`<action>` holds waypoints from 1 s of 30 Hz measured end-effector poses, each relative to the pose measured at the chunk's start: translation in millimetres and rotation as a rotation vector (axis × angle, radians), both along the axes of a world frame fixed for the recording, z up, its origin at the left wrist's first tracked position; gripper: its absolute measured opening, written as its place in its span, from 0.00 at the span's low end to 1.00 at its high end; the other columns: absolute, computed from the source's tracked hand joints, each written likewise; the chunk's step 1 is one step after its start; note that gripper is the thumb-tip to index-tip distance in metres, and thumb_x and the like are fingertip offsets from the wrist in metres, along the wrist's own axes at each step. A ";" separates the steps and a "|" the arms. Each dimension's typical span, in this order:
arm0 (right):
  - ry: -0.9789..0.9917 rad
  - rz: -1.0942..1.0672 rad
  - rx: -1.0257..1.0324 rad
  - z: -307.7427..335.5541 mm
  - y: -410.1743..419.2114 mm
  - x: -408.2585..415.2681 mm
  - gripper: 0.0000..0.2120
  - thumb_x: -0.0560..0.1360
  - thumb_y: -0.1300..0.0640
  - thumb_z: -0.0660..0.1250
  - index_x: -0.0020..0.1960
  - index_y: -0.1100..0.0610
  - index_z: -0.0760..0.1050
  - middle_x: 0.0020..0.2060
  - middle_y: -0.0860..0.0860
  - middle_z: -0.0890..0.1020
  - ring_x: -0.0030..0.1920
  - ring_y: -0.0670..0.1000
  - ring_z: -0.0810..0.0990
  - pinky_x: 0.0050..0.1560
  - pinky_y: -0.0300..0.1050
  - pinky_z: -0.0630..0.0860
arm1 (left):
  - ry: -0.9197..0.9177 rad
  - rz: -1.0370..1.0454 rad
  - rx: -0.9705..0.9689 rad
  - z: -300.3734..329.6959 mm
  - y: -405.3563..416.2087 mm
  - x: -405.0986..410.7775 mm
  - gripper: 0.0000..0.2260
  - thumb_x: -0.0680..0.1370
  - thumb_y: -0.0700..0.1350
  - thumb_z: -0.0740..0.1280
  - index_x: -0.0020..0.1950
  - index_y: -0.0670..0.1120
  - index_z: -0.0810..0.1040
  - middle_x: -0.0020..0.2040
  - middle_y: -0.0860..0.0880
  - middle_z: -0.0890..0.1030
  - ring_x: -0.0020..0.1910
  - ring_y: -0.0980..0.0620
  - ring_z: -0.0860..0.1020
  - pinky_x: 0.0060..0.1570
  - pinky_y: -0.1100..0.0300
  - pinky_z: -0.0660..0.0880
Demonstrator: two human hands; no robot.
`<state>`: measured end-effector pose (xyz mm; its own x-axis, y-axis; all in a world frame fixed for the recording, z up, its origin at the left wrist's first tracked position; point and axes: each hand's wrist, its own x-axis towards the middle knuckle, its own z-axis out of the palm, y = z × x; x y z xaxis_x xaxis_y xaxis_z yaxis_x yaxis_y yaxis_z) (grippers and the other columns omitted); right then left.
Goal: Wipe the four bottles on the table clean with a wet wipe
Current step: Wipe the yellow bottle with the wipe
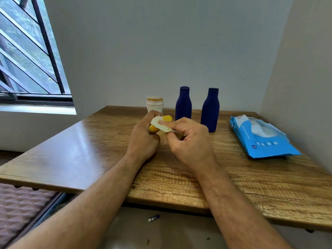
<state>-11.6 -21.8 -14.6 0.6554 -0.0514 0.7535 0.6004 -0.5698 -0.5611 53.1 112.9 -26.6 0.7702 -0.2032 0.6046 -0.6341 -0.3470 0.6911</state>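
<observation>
"72" on blue wipes pack (260, 139)

Hands (168, 135), wipe (159, 124), yellow bottle (168, 118)

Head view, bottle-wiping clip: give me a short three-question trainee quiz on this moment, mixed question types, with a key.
1. True or false: the left hand grips the yellow bottle.
2. What does the right hand press on that bottle? A) a sponge B) a wet wipe C) a brush
3. Fill in: the blue wipes pack lies on the wooden table to the ___ of the two dark blue bottles.

Key: 1 true; 2 B; 3 right. The cream jar stands behind the hands.
</observation>
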 end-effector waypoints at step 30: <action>0.033 -0.087 -0.068 -1.7 0.9 2.1 0.15 0.77 0.56 0.68 0.64 0.50 0.79 0.46 0.43 0.80 0.45 0.41 0.77 0.43 0.31 0.75 | 0.027 0.067 0.013 -6.0 0.5 4.9 0.22 0.73 0.32 0.66 0.58 0.57 0.75 0.48 0.53 0.82 0.50 0.52 0.81 0.55 0.40 0.78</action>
<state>-9.5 -20.9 -16.2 0.6756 -0.0583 0.7350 0.5288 -0.6563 -0.5382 58.1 113.3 -32.7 0.7983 -0.1582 0.5811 -0.5903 -0.3968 0.7029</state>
